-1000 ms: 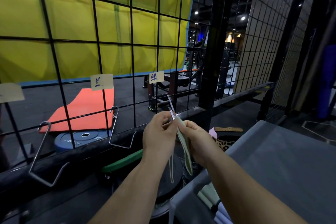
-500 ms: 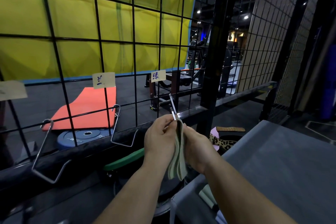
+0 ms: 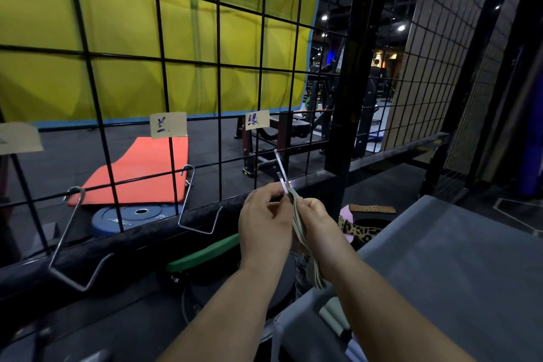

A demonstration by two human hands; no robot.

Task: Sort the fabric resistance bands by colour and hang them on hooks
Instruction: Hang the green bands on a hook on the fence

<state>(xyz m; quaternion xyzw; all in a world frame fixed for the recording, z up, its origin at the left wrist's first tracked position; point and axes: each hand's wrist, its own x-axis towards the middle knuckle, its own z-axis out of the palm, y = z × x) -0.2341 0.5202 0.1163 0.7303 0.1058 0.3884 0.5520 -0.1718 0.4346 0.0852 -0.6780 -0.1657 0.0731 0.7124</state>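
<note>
A pale green fabric band (image 3: pixel 302 236) hangs between my two hands, its top at the tip of a metal hook (image 3: pixel 280 169) on the black wire grid (image 3: pixel 219 67). My left hand (image 3: pixel 264 223) pinches the band's upper end at the hook. From the other side my right hand (image 3: pixel 316 225) grips the same band. A paper label (image 3: pixel 257 119) with green writing is fixed above this hook. Two more hooks, one in the middle (image 3: pixel 199 209) and one on the left (image 3: pixel 73 241), carry nothing. More pale bands (image 3: pixel 333 313) lie at the edge of the grey table (image 3: pixel 440 273).
Two other paper labels (image 3: pixel 168 125) (image 3: pixel 19 138) are clipped to the grid. Behind it lie an orange mat (image 3: pixel 141 170) and a blue weight plate (image 3: pixel 132 216). A green plate (image 3: pixel 205 253) and a leopard-print band (image 3: pixel 357 231) sit below the hooks.
The band's loop, spread open a second ago, is now gathered flat between my hands. Both hands stay at the hook's tip.
</note>
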